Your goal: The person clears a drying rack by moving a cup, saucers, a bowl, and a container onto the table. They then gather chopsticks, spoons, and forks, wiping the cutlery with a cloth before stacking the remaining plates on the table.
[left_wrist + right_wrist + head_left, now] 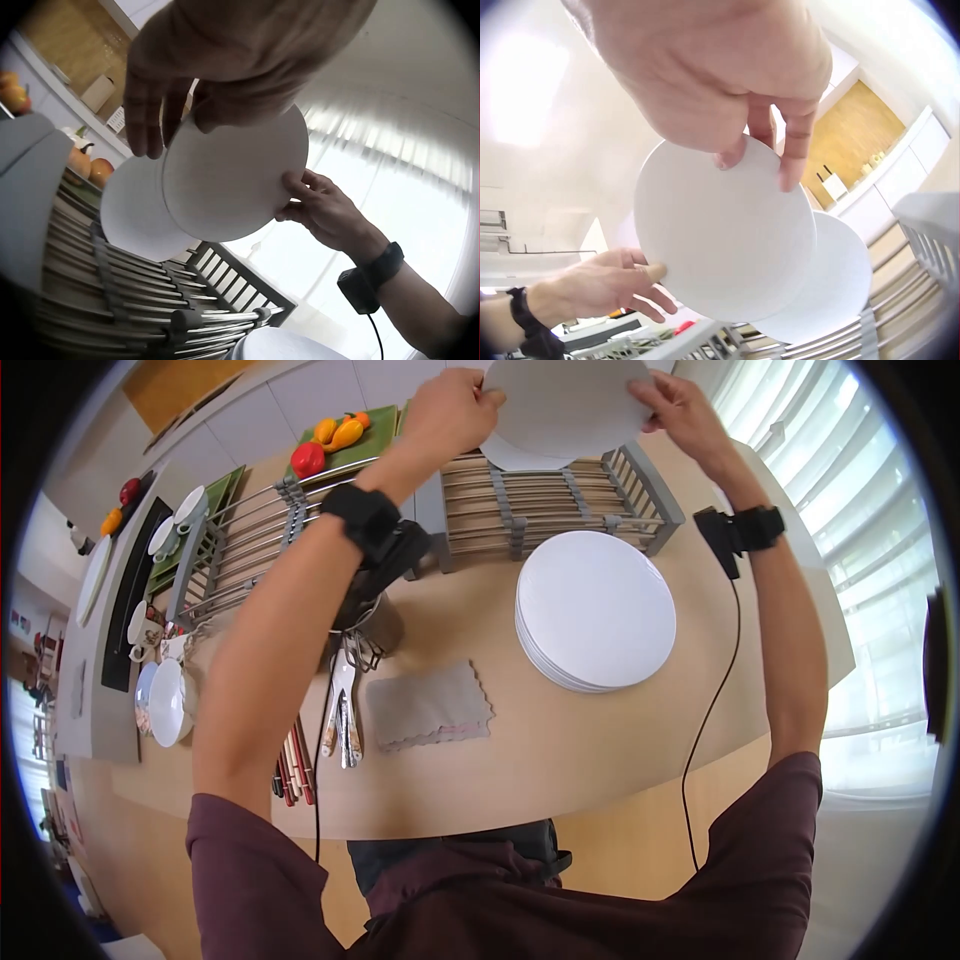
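Observation:
A white plate (570, 410) is held up on edge over the far side of the table, between both hands. My left hand (450, 410) pinches its left edge, thumb on the near face. Opposite, my right hand (688, 418) grips the right edge, with the thumb on the near face and fingers behind, as the right wrist view shows. Another white plate (840, 274) stands upright in the grey dish rack (650, 500), partly hidden behind the held one. Nearer my body, a stack of white plates (597, 605) lies on the table.
Left of the stack lies a grey cloth (425, 705), beside metal cutlery (345, 710), chopsticks (294, 768) and a metal holder (382, 625). White bowls (173, 702) stand at the far left. Red and orange produce (338, 435) sits on a green tray behind the rack. Cables hang from both wrists.

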Tool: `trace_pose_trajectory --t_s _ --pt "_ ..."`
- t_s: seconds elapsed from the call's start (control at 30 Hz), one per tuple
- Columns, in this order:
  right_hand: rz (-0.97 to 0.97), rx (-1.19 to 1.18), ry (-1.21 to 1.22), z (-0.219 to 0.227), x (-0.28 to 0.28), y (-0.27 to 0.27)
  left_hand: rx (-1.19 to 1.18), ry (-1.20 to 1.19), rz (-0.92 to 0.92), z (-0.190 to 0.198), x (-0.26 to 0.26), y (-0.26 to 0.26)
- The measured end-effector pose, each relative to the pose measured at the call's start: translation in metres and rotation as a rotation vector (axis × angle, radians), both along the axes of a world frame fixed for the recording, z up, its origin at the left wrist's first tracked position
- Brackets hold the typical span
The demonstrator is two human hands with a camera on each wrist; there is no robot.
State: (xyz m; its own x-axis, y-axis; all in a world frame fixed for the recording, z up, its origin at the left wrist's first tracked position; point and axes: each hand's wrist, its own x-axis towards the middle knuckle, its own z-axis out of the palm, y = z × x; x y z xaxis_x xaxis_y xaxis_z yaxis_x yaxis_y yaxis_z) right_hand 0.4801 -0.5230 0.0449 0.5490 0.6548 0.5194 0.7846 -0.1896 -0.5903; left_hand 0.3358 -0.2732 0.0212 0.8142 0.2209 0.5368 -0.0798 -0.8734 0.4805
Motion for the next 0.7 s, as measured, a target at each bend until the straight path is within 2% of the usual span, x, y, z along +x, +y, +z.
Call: trace_pose_trajectory --t_s 0.03,0.07,0.1,0.13,0.17,0.2,0.23,0.3,0.37,0.4,0.57,0.63,0.7 --pt "-0.031 -0.026 -0.040 0.013 -0.018 -0.013 -0.004 -0.001 -0.006 0.025 -0.020 -0.020" --pt "-0.060 -0.052 -0.082 0.021 -0.033 -0.024 -0.123 0.126 0.030 0.058 -0.051 -0.052" --pt "-0.065 -0.056 -0.084 0.023 -0.043 -0.036 -0.241 0.256 0.066 0.074 -0.072 -0.070" --pt "-0.083 -0.146 0.028 0.026 -0.051 -0.049 -0.245 0.254 0.062 0.066 -0.077 -0.070" --pt "-0.102 -0.235 0.141 0.027 -0.061 -0.059 -0.271 0.190 -0.067 0.049 -0.082 -0.066" --pt "-0.090 -0.236 0.229 0.018 -0.075 -0.067 -0.298 0.129 -0.197 0.033 -0.085 -0.065" --pt "-0.080 -0.235 0.315 0.006 -0.087 -0.074 -0.301 0.128 -0.206 0.024 -0.092 -0.070" --pt "-0.095 -0.252 0.444 -0.018 -0.104 -0.085 -0.491 0.377 -0.264 0.008 -0.106 -0.082" --pt "-0.138 -0.308 0.531 -0.040 -0.114 -0.092 -0.482 0.451 -0.279 -0.013 -0.110 -0.088" --pt "-0.136 -0.306 0.525 -0.049 -0.119 -0.094 -0.471 0.531 -0.289 -0.023 -0.111 -0.089" --pt "-0.187 -0.311 0.544 -0.071 -0.135 -0.095 -0.455 0.545 -0.303 -0.036 -0.121 -0.096" --pt "-0.177 -0.315 0.522 -0.071 -0.139 -0.093 -0.350 0.584 -0.291 -0.039 -0.121 -0.096" --pt "-0.254 -0.309 0.387 -0.075 -0.141 -0.089 -0.296 0.646 -0.253 -0.040 -0.117 -0.098"
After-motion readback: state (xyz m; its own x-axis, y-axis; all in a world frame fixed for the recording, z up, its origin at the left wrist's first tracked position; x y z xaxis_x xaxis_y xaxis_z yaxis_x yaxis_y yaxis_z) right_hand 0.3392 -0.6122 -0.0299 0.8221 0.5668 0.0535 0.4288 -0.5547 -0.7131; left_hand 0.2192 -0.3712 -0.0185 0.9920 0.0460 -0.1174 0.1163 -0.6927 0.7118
